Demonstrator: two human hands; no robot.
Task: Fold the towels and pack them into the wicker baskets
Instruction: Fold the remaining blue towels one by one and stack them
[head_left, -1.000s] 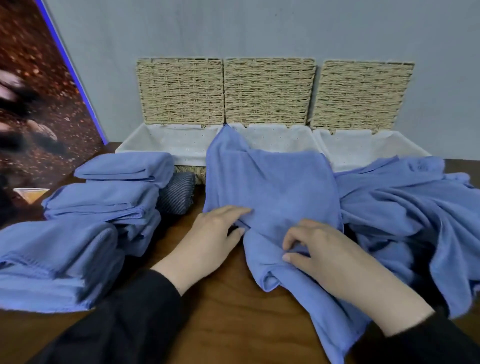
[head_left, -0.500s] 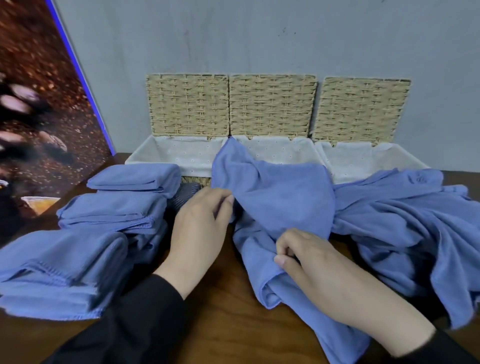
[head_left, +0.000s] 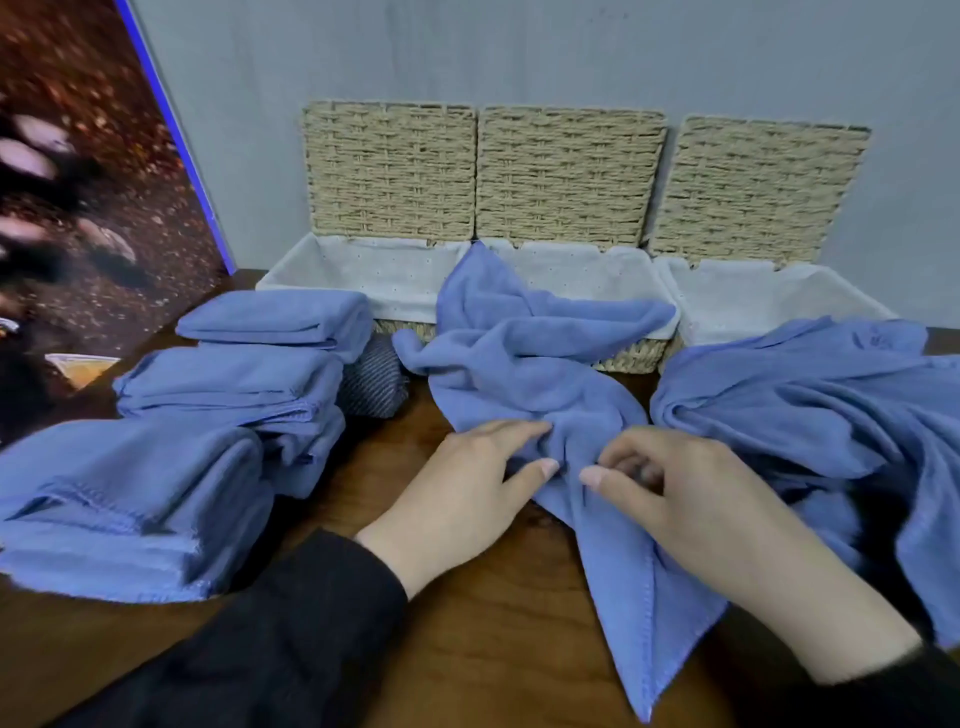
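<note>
A crumpled blue towel (head_left: 524, 364) lies in the middle of the wooden table (head_left: 467, 649), its far end draped over the front rim of the middle wicker basket (head_left: 631, 356). My left hand (head_left: 467, 488) and my right hand (head_left: 691, 499) meet at its bunched middle, fingers and thumbs pinching the cloth. Three lined baskets stand in a row at the wall with lids up: left basket (head_left: 363, 270), the middle one, right basket (head_left: 769, 296). Folded blue towels (head_left: 244, 384) are stacked at the left.
A loose heap of unfolded blue towels (head_left: 810, 410) covers the table's right side. A dark striped rolled cloth (head_left: 371, 384) sits between the folded stack and the left basket. A patterned panel (head_left: 78, 208) leans at the far left.
Both hands came together at the towel's middle and gathered it, so the flat spread cloth is now bunched and wrinkled. The view has shifted closer to the baskets.
</note>
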